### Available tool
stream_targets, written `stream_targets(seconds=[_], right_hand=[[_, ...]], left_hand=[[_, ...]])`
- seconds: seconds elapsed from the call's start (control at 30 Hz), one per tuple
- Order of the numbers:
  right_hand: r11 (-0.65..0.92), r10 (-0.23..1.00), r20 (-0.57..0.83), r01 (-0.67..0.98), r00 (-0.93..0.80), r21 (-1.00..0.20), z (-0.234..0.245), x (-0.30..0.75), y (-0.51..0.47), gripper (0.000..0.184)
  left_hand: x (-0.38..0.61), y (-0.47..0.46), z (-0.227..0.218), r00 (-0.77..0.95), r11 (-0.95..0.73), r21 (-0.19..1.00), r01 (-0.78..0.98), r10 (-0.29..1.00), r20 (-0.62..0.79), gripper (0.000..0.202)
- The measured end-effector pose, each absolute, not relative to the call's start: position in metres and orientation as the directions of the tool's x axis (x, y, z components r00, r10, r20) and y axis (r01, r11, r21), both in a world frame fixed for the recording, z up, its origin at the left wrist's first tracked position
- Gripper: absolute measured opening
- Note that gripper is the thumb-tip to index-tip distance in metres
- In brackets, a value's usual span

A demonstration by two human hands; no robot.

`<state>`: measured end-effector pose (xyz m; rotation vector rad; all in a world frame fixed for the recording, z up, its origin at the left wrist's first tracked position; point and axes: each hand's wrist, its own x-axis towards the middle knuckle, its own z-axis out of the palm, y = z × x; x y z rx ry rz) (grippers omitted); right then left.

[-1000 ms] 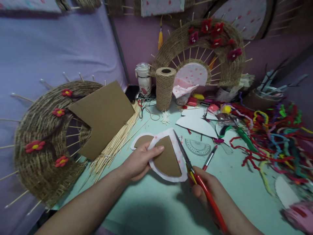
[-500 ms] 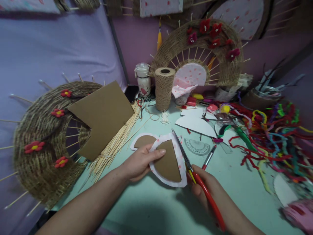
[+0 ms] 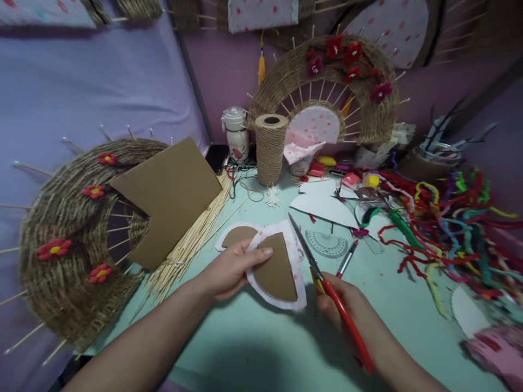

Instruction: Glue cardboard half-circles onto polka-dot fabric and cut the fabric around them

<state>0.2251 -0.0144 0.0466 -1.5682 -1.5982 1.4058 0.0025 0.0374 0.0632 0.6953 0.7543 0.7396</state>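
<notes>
Between the thumb and fingers of my left hand (image 3: 235, 268) is a half-round cardboard piece (image 3: 278, 272) with a border of white, pink-spotted fabric (image 3: 300, 283) round it. My right hand (image 3: 341, 305) grips red-handled scissors (image 3: 347, 321), their blades pointing up and away, just right of the fabric's straight edge and apart from it. Whether the blades are slightly parted is hard to make out. Behind my left hand lies another half-round cardboard piece (image 3: 239, 236) with a pale border, partly hidden by the held one.
A twine spool (image 3: 270, 152) and a lidded bottle (image 3: 236, 136) stand at the back. Thin sticks (image 3: 192, 239) lie left, beside a notched cardboard sheet (image 3: 167, 196) and a woven fan (image 3: 69, 234). A protractor (image 3: 327, 243), a pen (image 3: 347, 258) and colourful pipe cleaners (image 3: 449, 234) lie right.
The scissors have drawn slightly away from the fabric edge, leaving a visible gap. My left hand keeps hold of the cardboard piece. The whole view has shifted a little.
</notes>
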Motion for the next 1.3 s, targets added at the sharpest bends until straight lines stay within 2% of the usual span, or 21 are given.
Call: stream_targets(seconds=[0.1,0.17,0.3,0.4,0.57,0.73,0.93,1.07,1.17,1.23,1.3], right_hand=[[-0.208,0.931,-0.316,0.447,-0.182,-0.870,0.048,0.227,-0.010,0.050],[-0.201,0.939,-0.316,0.532,-0.134,-0.823,0.049,0.228,-0.006,0.048],[-0.091,0.975,-0.212,0.769,-0.059,-0.633,0.050,0.230,-0.004,0.036],[-0.016,0.980,-0.177,0.852,-0.090,-0.523,0.044,0.231,-0.007,0.024],[0.075,0.985,-0.109,0.894,-0.136,-0.442,0.032,0.227,-0.015,0.010],[0.106,0.981,-0.104,0.898,-0.165,-0.426,0.034,0.224,-0.018,0.020],[0.191,0.969,-0.070,0.896,-0.238,-0.401,0.035,0.222,-0.021,0.015],[0.261,0.965,0.095,0.836,-0.246,-0.483,0.039,0.225,-0.018,0.020],[0.242,0.970,0.182,0.678,-0.160,-0.694,0.048,0.227,-0.013,0.025],[0.095,0.994,0.063,0.467,-0.084,-0.879,0.053,0.225,-0.010,0.026],[-0.128,0.986,-0.146,0.202,-0.078,-0.971,0.054,0.220,-0.010,0.030]], left_hand=[[0.002,0.037,0.065,0.521,0.555,0.768,-0.320,0.780,-0.347,0.028],[0.002,0.038,0.067,0.483,0.540,0.766,-0.349,0.804,-0.347,0.031],[0.002,0.040,0.071,0.349,0.454,0.743,-0.491,0.884,-0.310,0.033],[0.001,0.042,0.071,0.307,0.418,0.712,-0.564,0.907,-0.289,0.027],[0.005,0.042,0.067,0.293,0.411,0.708,-0.574,0.911,-0.291,0.032],[0.014,0.037,0.063,0.292,0.437,0.701,-0.563,0.899,-0.326,0.039],[0.019,0.033,0.060,0.314,0.449,0.676,-0.584,0.893,-0.321,0.036],[0.019,0.028,0.061,0.380,0.483,0.640,-0.597,0.874,-0.304,0.030],[0.020,0.021,0.060,0.477,0.530,0.613,-0.586,0.837,-0.268,0.030],[0.024,0.014,0.057,0.543,0.576,0.601,-0.554,0.798,-0.263,0.033],[0.029,0.007,0.052,0.575,0.608,0.602,-0.517,0.768,-0.282,0.035]])
